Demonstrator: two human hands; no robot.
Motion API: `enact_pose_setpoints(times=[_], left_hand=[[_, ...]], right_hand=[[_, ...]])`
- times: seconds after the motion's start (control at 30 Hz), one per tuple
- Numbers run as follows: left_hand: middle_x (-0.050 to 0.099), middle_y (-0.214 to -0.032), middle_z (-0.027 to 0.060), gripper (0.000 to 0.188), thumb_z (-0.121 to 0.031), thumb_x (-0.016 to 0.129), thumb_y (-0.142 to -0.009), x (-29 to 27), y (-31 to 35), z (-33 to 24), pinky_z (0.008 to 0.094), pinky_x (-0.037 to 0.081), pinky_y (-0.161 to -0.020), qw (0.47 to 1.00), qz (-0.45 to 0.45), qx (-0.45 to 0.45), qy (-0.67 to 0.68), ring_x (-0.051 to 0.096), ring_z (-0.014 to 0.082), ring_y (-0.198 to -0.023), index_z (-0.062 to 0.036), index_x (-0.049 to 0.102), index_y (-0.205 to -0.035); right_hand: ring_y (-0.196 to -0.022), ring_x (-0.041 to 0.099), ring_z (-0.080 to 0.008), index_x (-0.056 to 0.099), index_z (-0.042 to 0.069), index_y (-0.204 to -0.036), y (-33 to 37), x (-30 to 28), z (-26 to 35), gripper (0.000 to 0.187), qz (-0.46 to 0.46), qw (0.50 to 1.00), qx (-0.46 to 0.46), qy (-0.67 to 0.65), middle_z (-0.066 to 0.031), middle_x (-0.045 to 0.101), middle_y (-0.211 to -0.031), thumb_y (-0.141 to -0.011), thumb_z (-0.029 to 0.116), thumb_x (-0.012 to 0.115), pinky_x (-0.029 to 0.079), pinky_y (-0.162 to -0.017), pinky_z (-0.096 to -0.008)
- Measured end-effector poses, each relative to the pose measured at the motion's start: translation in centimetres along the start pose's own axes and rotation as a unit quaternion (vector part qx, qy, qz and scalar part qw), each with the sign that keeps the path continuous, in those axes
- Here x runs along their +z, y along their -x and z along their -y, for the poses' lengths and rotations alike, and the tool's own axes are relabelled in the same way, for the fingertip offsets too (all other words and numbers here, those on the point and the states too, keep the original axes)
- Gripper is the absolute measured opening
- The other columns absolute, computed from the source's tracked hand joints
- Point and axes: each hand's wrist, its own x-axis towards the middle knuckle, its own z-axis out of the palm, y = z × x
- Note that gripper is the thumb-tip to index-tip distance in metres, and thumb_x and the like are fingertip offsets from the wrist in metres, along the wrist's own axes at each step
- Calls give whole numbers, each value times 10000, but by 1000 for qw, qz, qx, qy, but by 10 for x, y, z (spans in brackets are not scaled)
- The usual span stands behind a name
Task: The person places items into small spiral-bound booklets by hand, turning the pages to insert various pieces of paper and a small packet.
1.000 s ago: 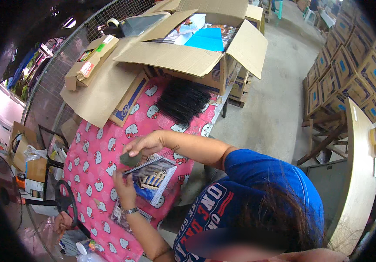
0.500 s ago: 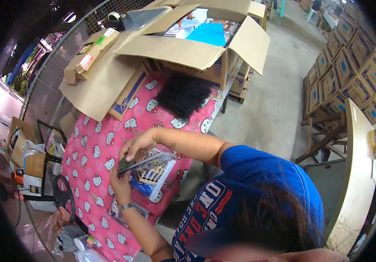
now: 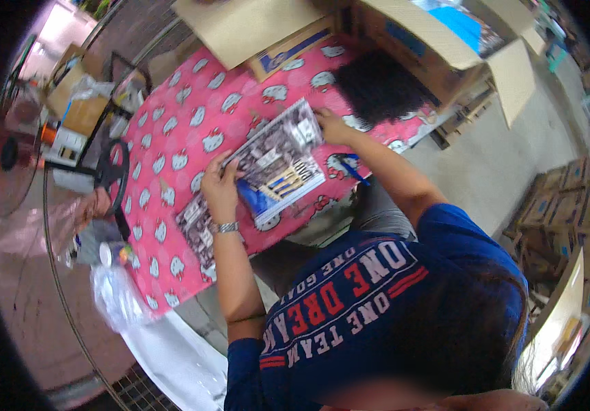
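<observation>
A notebook with a grey, photo-patterned cover (image 3: 276, 142) spans the space between my two hands, above the pink table. My left hand (image 3: 221, 183) grips its left end, thumb and fingers closed at the edge. At its far right corner, my right hand (image 3: 331, 127) is closed on the cover, its fingertips partly hidden. Just under and nearer to me lies a blue and white book (image 3: 285, 188), partly covered by the notebook. Another grey-patterned notebook (image 3: 195, 222) rests on the table beside my left wrist.
A heap of black, coil-like strands (image 3: 380, 85) lies at the far right of the pink patterned tablecloth (image 3: 178, 161). Behind it stands an open carton (image 3: 418, 41). A slim blue object (image 3: 354, 168) is by the right table edge. Clear plastic bags (image 3: 117, 298) hang at the left corner.
The notebook, tilted up on its edge before, now lies flatter and spread between my hands. My right hand has moved away from my left, to the far corner. The view has turned.
</observation>
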Motion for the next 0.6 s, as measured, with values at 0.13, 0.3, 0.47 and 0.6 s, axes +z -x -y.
enact_pose_setpoints(times=[0.13,0.3,0.47,0.6], left_hand=[[666,-848,63,200,-112,646,-933,-15,14,15,221,484,-546,993,-95,70,-6,639,114,-616,22,647,-1082],[617,-761,24,227,-199,662,-934,0,20,7,236,473,-464,991,-130,-25,7,598,95,-559,10,641,-1020],[628,-878,34,258,-159,678,-915,7,18,12,214,502,-465,993,-95,53,45,590,67,-687,-17,614,-1122],[639,-856,28,235,-151,674,-919,0,22,13,215,488,-463,995,-89,8,40,600,68,-689,-8,634,-1100]], right_hand=[[-1351,365,-403,470,94,-1378,63,-23,70,585,-128,990,48,-41,-222,365,-1474,-864,304,654,338,-1093,-495],[-1285,414,-374,439,75,-1391,153,-25,85,605,-2,962,73,262,-176,430,-1408,-894,388,584,339,-1061,-506],[-1036,533,-370,553,37,-1280,143,-32,69,478,-128,985,108,44,-173,588,-1117,-851,220,656,410,-945,-475],[-1010,549,-368,584,49,-1250,99,-67,160,468,-155,982,-75,-71,-164,606,-1103,-820,199,695,417,-927,-457]])
